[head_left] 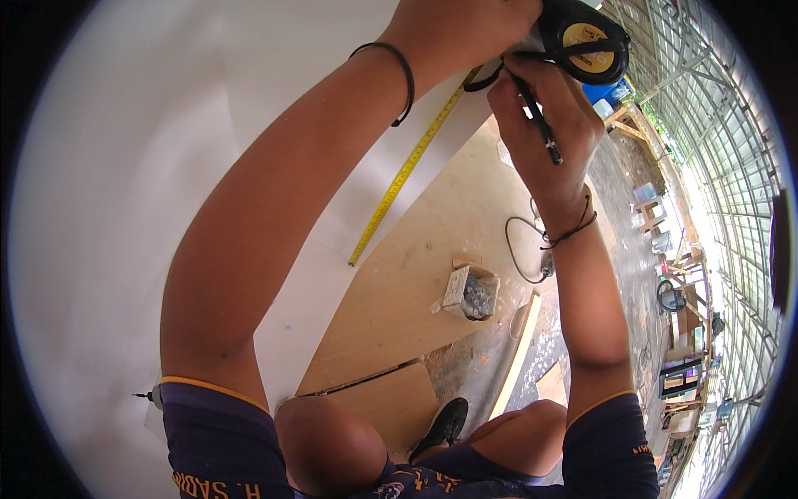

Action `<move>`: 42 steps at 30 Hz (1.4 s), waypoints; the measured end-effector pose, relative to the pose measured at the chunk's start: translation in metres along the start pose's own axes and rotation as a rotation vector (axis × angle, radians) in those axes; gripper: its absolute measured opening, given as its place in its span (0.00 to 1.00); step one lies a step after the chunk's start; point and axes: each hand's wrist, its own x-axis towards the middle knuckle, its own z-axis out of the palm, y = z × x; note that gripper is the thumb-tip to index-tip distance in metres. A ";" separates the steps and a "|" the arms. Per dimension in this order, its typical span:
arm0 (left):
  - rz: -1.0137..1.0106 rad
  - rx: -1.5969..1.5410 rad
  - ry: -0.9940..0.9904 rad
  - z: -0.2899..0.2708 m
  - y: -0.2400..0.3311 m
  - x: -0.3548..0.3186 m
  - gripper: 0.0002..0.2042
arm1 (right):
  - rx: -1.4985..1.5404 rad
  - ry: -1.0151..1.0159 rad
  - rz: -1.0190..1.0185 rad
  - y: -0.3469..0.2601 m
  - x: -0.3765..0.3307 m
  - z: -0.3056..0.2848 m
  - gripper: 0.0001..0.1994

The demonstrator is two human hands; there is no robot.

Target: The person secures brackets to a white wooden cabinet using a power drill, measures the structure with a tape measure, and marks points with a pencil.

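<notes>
In the head view, the yellow tape (403, 176) lies extended across the white board (291, 324); measuring appears set up. The right hand (555, 108) grips a black pencil (536, 121), tip near the tape; marking appears underway. The left hand (478, 25) is beside the tape case (580, 33); its grip cannot be told. No finished line is discernible.

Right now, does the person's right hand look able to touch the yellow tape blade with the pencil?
Probably yes: the right hand holds the pencil near the upper end of the yellow tape blade. A black strap loops there and might interfere slightly.
</notes>
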 end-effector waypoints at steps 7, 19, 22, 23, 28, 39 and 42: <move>0.012 0.026 -0.001 0.000 0.000 0.000 0.03 | -0.050 -0.016 -0.051 0.002 0.001 -0.002 0.09; -0.028 0.034 -0.028 -0.001 0.005 0.000 0.03 | 0.007 -0.016 0.013 -0.004 0.003 -0.006 0.08; 0.039 0.037 -0.026 -0.002 0.001 -0.001 0.03 | 0.076 -0.012 -0.069 -0.011 0.001 -0.016 0.07; 0.080 0.049 -0.024 -0.003 0.000 -0.001 0.02 | 0.100 -0.008 -0.121 -0.014 -0.002 -0.020 0.07; 0.101 0.153 -0.038 -0.019 -0.003 0.001 0.03 | 0.098 0.023 -0.046 -0.018 -0.008 -0.047 0.06; 0.006 0.455 -0.017 -0.125 -0.008 0.047 0.05 | 0.119 -0.043 -0.065 -0.022 0.010 -0.053 0.05; -0.089 0.418 0.012 -0.144 -0.026 0.049 0.06 | 0.066 -0.067 -0.113 -0.025 0.019 -0.048 0.06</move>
